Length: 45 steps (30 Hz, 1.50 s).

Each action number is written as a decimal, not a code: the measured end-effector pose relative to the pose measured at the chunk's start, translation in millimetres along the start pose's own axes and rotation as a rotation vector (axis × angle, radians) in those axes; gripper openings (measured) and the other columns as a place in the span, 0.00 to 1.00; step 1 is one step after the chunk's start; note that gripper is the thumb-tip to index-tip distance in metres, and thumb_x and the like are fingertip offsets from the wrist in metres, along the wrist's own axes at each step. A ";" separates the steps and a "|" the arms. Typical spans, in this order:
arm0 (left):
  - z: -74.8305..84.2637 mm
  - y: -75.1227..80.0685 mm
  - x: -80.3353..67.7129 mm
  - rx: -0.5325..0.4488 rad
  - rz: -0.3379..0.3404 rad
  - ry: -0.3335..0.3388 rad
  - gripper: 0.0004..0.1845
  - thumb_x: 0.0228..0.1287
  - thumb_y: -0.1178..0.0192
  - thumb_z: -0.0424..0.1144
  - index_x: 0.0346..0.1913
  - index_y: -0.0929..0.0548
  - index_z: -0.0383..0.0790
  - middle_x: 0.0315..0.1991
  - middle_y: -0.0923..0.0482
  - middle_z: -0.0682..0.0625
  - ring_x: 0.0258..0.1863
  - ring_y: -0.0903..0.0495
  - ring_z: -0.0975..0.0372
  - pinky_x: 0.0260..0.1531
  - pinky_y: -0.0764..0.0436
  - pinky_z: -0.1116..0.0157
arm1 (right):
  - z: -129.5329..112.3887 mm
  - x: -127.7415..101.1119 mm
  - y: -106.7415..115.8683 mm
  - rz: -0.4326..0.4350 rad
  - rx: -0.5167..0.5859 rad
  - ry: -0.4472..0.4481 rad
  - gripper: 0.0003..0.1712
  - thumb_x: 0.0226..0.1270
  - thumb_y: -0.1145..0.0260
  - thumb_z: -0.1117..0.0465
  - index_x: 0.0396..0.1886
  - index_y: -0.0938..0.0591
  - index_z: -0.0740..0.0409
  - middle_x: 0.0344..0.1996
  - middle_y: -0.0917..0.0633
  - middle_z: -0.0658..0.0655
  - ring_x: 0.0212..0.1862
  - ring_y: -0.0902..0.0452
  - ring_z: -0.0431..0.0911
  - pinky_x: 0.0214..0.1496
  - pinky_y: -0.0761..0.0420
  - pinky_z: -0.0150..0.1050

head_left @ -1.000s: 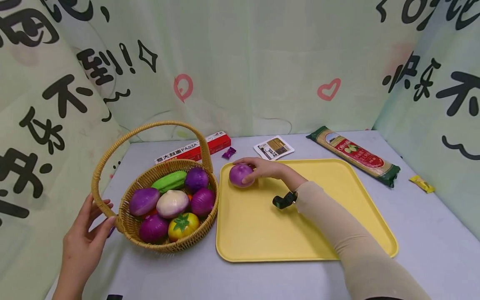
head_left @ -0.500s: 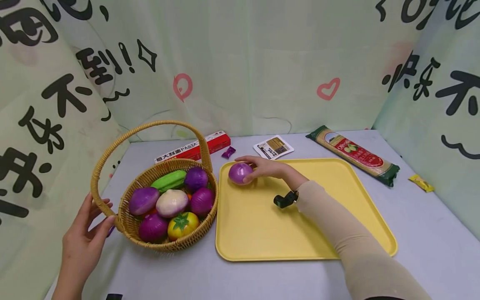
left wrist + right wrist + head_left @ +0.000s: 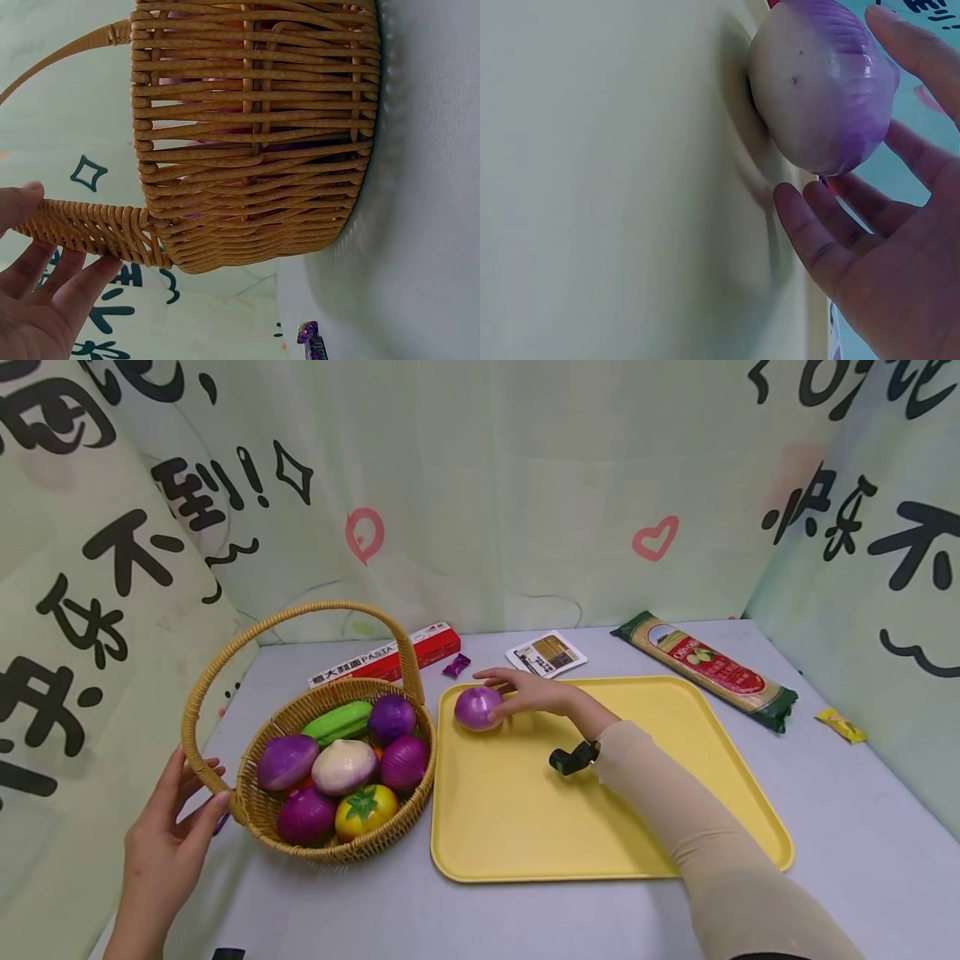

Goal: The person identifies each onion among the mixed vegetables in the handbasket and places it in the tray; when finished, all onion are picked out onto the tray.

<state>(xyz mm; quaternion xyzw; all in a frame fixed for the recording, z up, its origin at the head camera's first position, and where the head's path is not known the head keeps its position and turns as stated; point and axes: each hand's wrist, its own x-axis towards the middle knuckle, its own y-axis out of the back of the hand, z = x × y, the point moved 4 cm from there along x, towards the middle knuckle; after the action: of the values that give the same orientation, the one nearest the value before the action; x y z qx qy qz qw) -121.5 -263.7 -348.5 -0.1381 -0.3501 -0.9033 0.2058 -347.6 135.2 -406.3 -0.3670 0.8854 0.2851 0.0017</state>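
At the left, my left hand (image 3: 168,843) pinches the foot of the wicker basket's handle (image 3: 90,225) between thumb and fingers. The basket (image 3: 337,853) stands upright on the table, holding several purple onions (image 3: 307,816), a whitish turnip (image 3: 345,767), a yellow tomato (image 3: 367,812) and a green ridged vegetable (image 3: 337,722). A purple-and-white turnip (image 3: 817,82) sits in the far left corner of the yellow tray (image 3: 555,827). My right hand (image 3: 536,693) is spread loosely beside it, thumb and fingers apart around it, fingertips close to its skin.
Behind the basket lies a red pasta box (image 3: 420,652), with a purple candy (image 3: 457,665) beside it. A white packet (image 3: 546,655) and a long pasta bag (image 3: 705,668) lie behind the tray. A yellow candy (image 3: 842,725) is at far right.
My right hand's fingers have loosened and drawn slightly right, away from the turnip, which stays in the tray corner. My left hand has kept its place on the handle.
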 end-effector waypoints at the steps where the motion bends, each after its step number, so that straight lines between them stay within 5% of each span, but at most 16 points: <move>1: -0.1 0.0 -0.1 -0.001 0.000 -0.002 0.43 0.60 0.39 0.29 0.71 0.45 0.66 0.49 0.30 0.73 0.47 0.34 0.91 0.37 0.29 0.91 | -0.1 -0.2 0.5 0.001 0.004 0.005 0.45 0.55 0.30 0.55 0.72 0.40 0.46 0.68 0.34 0.59 0.70 0.40 0.55 0.71 0.38 0.54; 20: -0.2 -0.2 -0.2 0.005 -0.004 0.002 0.42 0.61 0.40 0.30 0.71 0.46 0.66 0.50 0.29 0.71 0.48 0.35 0.91 0.38 0.30 0.92 | -15.4 -7.0 16.0 0.045 -0.046 0.035 0.42 0.61 0.34 0.55 0.72 0.42 0.51 0.71 0.40 0.63 0.71 0.43 0.60 0.70 0.36 0.57; 38: -0.7 -0.3 0.0 0.025 -0.014 0.016 0.41 0.63 0.40 0.33 0.72 0.48 0.67 0.54 0.26 0.56 0.48 0.36 0.92 0.38 0.30 0.92 | -46.9 -14.9 21.6 0.070 -0.106 0.062 0.40 0.60 0.34 0.47 0.71 0.39 0.42 0.70 0.37 0.52 0.71 0.43 0.56 0.68 0.34 0.56; 45: -0.5 -0.1 -0.5 0.014 -0.006 0.003 0.42 0.62 0.40 0.32 0.71 0.46 0.66 0.51 0.28 0.67 0.48 0.36 0.92 0.38 0.30 0.92 | -66.9 -20.3 14.9 0.064 -0.128 0.082 0.36 0.63 0.37 0.47 0.70 0.37 0.42 0.69 0.35 0.52 0.69 0.39 0.51 0.68 0.33 0.55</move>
<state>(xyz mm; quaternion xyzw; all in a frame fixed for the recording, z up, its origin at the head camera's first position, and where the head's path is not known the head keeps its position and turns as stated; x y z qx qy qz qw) -121.2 -263.8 -349.1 -0.1341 -0.3567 -0.9016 0.2046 -328.6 122.9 -338.5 -0.3490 0.8761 0.3258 -0.0672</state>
